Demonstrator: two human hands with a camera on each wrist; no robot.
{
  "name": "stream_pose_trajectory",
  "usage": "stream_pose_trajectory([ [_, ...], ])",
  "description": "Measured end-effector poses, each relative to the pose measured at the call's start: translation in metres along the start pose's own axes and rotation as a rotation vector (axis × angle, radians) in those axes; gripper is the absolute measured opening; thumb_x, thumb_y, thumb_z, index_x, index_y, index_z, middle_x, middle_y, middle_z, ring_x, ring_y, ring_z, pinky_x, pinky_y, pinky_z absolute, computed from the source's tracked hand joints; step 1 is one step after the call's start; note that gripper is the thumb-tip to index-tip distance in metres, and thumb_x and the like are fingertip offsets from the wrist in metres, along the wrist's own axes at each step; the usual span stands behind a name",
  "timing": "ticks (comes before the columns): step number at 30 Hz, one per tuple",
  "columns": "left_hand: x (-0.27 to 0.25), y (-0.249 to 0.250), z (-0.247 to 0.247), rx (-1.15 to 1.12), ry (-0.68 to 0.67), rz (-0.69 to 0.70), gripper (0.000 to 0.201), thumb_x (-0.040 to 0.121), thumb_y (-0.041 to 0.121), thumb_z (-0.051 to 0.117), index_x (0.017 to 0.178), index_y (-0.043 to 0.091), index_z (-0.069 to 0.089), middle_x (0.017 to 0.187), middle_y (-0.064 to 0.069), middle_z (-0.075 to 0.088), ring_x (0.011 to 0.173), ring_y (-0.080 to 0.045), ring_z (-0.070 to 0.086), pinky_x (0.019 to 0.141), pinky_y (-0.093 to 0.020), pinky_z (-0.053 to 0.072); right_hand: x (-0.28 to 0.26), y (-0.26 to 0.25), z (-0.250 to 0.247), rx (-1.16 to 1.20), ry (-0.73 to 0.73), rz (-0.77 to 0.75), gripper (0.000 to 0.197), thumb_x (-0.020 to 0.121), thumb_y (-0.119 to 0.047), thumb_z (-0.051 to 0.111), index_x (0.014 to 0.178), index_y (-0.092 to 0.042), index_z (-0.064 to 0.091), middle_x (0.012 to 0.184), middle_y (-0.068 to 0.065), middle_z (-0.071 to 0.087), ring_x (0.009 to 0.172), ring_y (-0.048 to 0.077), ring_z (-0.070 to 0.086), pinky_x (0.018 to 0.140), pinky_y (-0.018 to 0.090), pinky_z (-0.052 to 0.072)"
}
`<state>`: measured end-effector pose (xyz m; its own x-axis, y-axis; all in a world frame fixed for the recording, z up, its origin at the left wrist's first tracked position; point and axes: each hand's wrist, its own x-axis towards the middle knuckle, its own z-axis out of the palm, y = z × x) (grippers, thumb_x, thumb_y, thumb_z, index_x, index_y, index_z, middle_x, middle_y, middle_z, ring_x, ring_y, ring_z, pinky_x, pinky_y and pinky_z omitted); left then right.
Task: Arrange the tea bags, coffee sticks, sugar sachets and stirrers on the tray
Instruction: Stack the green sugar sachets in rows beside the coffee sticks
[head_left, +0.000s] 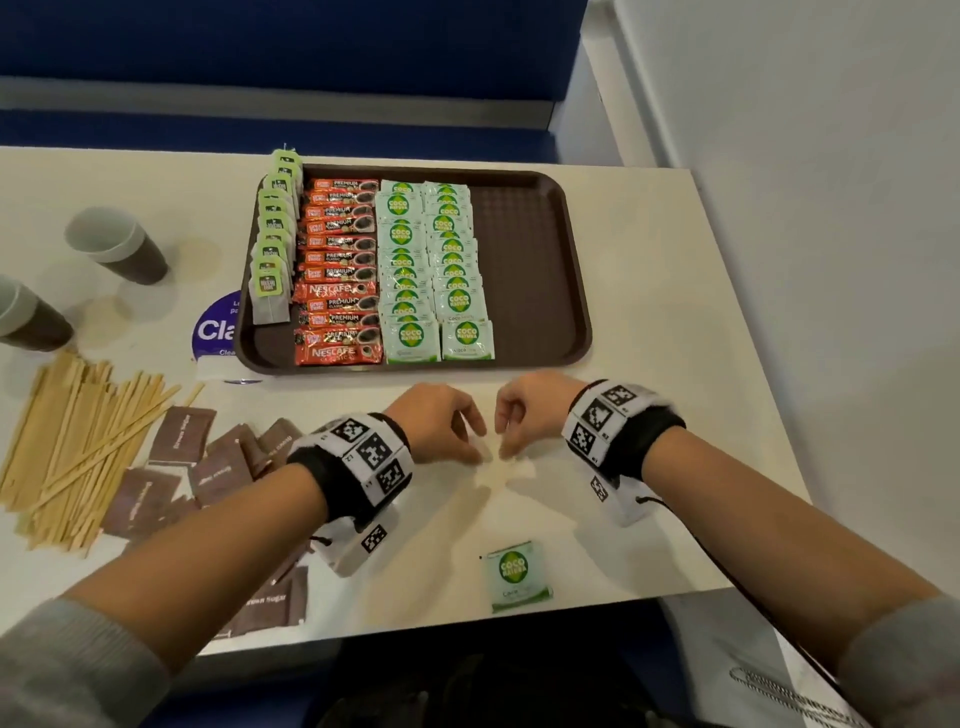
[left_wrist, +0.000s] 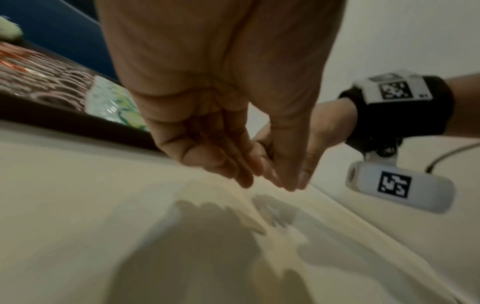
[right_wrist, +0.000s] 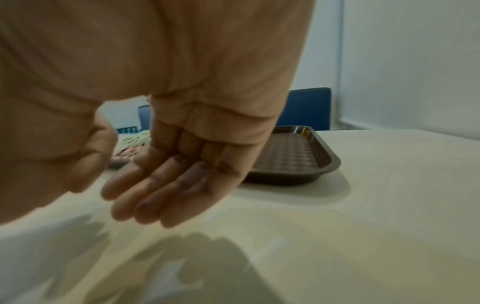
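Observation:
A brown tray (head_left: 524, 260) holds a column of green tea bags (head_left: 272, 249), a column of red coffee sticks (head_left: 337, 270) and two columns of green-and-white sugar sachets (head_left: 434, 270); its right third is bare. My left hand (head_left: 475, 441) and right hand (head_left: 511, 434) hover close together just in front of the tray, fingers loosely bent. Both wrist views show the left hand (left_wrist: 259, 176) and right hand (right_wrist: 135, 195) holding nothing. One green-and-white sachet (head_left: 517, 574) lies near the table's front edge. Brown sugar sachets (head_left: 208, 457) and wooden stirrers (head_left: 78, 447) lie at the left.
Two paper cups (head_left: 117, 244) (head_left: 26, 317) stand at the far left. A blue round label (head_left: 218, 327) sticks out from under the tray's left corner. The table ends just right of the tray, beside a white wall (head_left: 831, 208).

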<state>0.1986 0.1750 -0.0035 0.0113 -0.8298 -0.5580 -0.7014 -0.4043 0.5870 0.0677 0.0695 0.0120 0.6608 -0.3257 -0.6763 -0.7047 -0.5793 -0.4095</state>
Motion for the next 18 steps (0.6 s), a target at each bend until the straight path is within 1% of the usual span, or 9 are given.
stream_pose_trajectory([
  [2,-0.006,0.003,0.018,0.076,-0.083,0.005,0.034,0.071,0.033,0.081,0.1,0.023,0.067,0.085,0.008,0.068,0.072,-0.006,0.057,0.066,-0.02,0.04,-0.013,-0.002,0.018,-0.072,-0.103,-0.003,0.032,0.066,-0.032,0.083,0.089,-0.019,0.065,0.086,-0.006,0.064,0.081,0.012,0.059,0.078,0.027,0.049],
  [3,-0.009,0.003,0.027,0.093,-0.112,0.003,0.036,0.07,0.035,0.082,0.1,0.023,0.067,0.083,0.009,0.066,0.072,-0.006,0.056,0.066,-0.02,0.04,-0.019,-0.003,0.026,-0.108,-0.154,-0.011,0.038,0.065,-0.035,0.084,0.093,-0.017,0.066,0.088,-0.006,0.064,0.083,0.013,0.059,0.08,0.028,0.05],
  [5,-0.015,0.003,0.042,0.105,-0.159,0.0,0.041,0.067,0.039,0.083,0.1,0.022,0.066,0.079,0.011,0.062,0.071,-0.005,0.055,0.061,-0.018,0.038,-0.027,-0.005,0.044,-0.178,-0.258,-0.046,0.048,0.063,-0.039,0.085,0.1,-0.016,0.065,0.091,-0.005,0.063,0.084,0.014,0.058,0.08,0.029,0.05],
  [7,-0.019,0.003,0.055,0.126,-0.192,0.002,0.046,0.064,0.042,0.084,0.1,0.02,0.065,0.08,0.011,0.061,0.074,-0.007,0.056,0.061,-0.017,0.038,-0.032,-0.006,0.062,-0.278,-0.317,-0.098,0.054,0.061,-0.041,0.085,0.104,-0.016,0.062,0.097,-0.004,0.059,0.086,0.016,0.057,0.076,0.029,0.048],
  [10,-0.024,0.002,0.066,0.154,-0.203,-0.004,0.048,0.063,0.042,0.085,0.1,0.019,0.064,0.083,0.009,0.061,0.078,-0.009,0.055,0.068,-0.02,0.039,-0.036,-0.004,0.081,-0.403,-0.258,-0.171,0.05,0.062,-0.04,0.084,0.1,-0.017,0.06,0.101,-0.003,0.05,0.092,0.019,0.055,0.07,0.029,0.043],
  [12,-0.025,0.002,0.07,0.161,-0.194,0.002,0.045,0.064,0.042,0.084,0.097,0.019,0.064,0.082,0.009,0.06,0.076,-0.009,0.053,0.067,-0.019,0.037,-0.034,-0.001,0.084,-0.403,-0.214,-0.17,0.047,0.063,-0.04,0.082,0.099,-0.018,0.062,0.1,-0.004,0.049,0.09,0.018,0.055,0.07,0.029,0.044],
  [15,-0.027,0.002,0.073,0.158,-0.185,0.009,0.04,0.066,0.042,0.083,0.093,0.017,0.065,0.079,0.008,0.06,0.073,-0.009,0.053,0.06,-0.017,0.037,-0.03,0.002,0.083,-0.383,-0.186,-0.153,0.043,0.066,-0.039,0.08,0.097,-0.018,0.06,0.093,-0.004,0.052,0.084,0.018,0.055,0.07,0.031,0.047],
  [16,-0.027,0.002,0.074,0.169,-0.18,0.009,0.042,0.068,0.044,0.081,0.094,0.015,0.066,0.08,0.006,0.062,0.073,-0.01,0.054,0.06,-0.018,0.038,-0.028,0.002,0.083,-0.366,-0.167,-0.148,0.041,0.066,-0.038,0.08,0.096,-0.018,0.06,0.091,-0.003,0.055,0.083,0.019,0.056,0.07,0.031,0.048],
  [18,-0.027,0.003,0.075,0.199,-0.165,0.01,0.043,0.072,0.045,0.077,0.098,0.013,0.068,0.087,-0.001,0.068,0.075,-0.014,0.055,0.065,-0.024,0.041,-0.026,0.004,0.083,-0.311,-0.108,-0.133,0.037,0.068,-0.035,0.078,0.096,-0.018,0.061,0.088,-0.002,0.062,0.081,0.019,0.058,0.07,0.03,0.048],
])
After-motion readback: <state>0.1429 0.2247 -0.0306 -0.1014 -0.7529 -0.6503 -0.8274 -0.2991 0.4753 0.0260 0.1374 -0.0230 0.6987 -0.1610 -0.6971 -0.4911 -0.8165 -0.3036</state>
